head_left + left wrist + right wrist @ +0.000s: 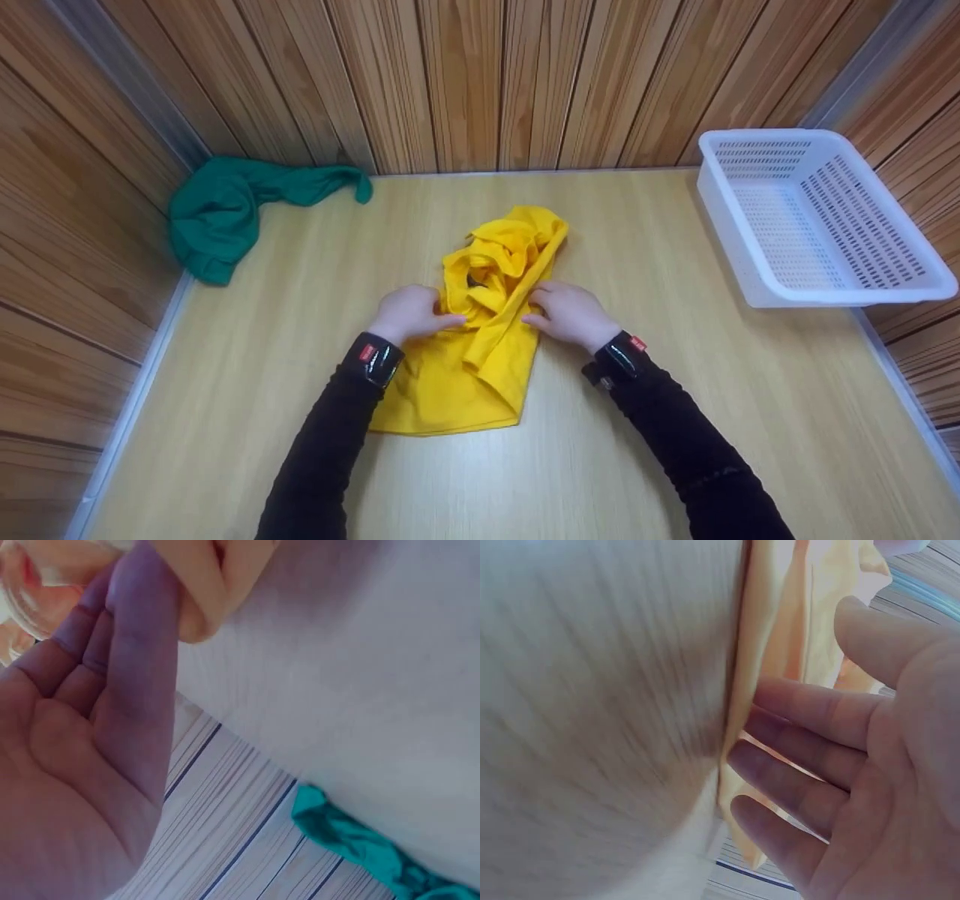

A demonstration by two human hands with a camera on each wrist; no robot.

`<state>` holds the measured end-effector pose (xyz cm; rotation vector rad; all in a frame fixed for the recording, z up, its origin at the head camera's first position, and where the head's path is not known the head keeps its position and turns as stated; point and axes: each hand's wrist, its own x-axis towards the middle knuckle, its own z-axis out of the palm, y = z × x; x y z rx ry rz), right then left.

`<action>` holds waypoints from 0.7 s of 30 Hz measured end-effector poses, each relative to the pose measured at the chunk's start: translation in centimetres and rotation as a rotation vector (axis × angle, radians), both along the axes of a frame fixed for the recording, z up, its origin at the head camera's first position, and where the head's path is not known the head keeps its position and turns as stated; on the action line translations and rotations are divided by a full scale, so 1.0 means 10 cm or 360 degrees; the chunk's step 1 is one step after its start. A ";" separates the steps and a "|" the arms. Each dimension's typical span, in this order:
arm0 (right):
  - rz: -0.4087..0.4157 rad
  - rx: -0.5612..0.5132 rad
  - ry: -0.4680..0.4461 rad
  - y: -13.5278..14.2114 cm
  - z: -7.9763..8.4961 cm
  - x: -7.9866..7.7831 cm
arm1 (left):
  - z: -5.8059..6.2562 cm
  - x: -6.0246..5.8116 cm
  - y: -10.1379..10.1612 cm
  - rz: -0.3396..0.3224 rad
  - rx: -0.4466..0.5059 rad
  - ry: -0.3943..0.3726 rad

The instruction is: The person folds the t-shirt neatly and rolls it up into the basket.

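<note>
A crumpled yellow T-shirt [457, 382] lies on the tabletop, bunched at its far end, with a straight hem towards me. Small and dark, a patch shows within the bunched folds. My left hand [412, 313] is at the shirt's left edge, thumb stretched over the fabric. In the left wrist view its fingers [142, 667] extend alongside the cloth. Across from it, my right hand [574, 311] touches the right edge. The right wrist view shows its fingers [810, 754] nearly straight against the fabric [761, 652], with the thumb held apart.
A green cloth [217, 217] lies crumpled in the far left corner, against the wood-panelled walls. At the far right stands a white perforated plastic basket [731, 225]. Wood-panelled walls [465, 82] border the light wooden tabletop [637, 247] at the back and both sides.
</note>
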<state>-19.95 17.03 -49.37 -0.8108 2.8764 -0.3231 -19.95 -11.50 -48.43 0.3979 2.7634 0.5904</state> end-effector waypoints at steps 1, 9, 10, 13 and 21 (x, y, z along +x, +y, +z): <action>0.0005 -0.0001 -0.0002 -0.01 0.00 0.00 | -0.01 0.00 0.01 0.0017 0.0029 -0.0012; 0.0115 0.0081 0.0018 -0.14 0.03 0.18 | -0.08 -0.05 0.06 -0.0028 0.0042 0.0083; 0.0133 0.0089 0.0045 -0.16 0.03 0.23 | -0.08 -0.05 0.07 -0.0035 0.0037 0.0091; 0.0220 0.0062 0.0176 -0.24 0.05 0.40 | -0.09 -0.06 0.08 -0.0049 0.0021 0.0124; 0.0677 0.0015 0.0446 -0.51 0.05 0.79 | -0.10 -0.09 0.11 -0.0022 0.0049 0.0200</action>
